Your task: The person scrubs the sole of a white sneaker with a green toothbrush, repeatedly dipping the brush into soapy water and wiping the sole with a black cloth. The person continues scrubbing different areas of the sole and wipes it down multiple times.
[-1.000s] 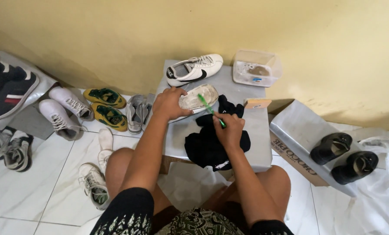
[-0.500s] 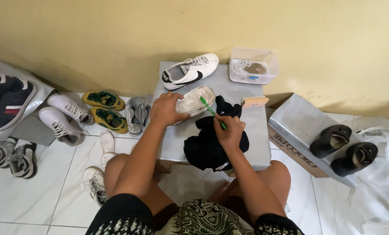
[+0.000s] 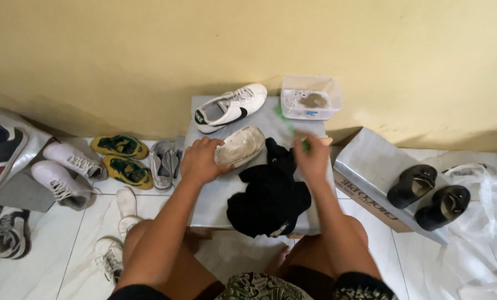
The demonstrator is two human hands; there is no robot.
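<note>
My left hand [image 3: 199, 160] grips a dirty white shoe [image 3: 241, 145], turned sole-up on a grey box lid [image 3: 215, 194]. My right hand [image 3: 313, 158] is blurred with motion just right of the shoe and holds a green brush [image 3: 286, 123], its tip a faint green smear above the hand. A black cloth [image 3: 270, 199] lies crumpled on the lid between my arms. The matching white shoe with a black mark [image 3: 229, 107] rests upright at the lid's far edge.
A clear plastic tub [image 3: 310, 98] with murky water stands at the back right of the lid. A cardboard box [image 3: 370, 172] at right carries two black shoes [image 3: 430, 195]. Several shoes [image 3: 121, 158] lie on the white tiled floor at left. A yellow wall runs behind.
My right hand has swung right and away from the shoe's sole with the brush, toward the tub. My left hand still holds the shoe in place.
</note>
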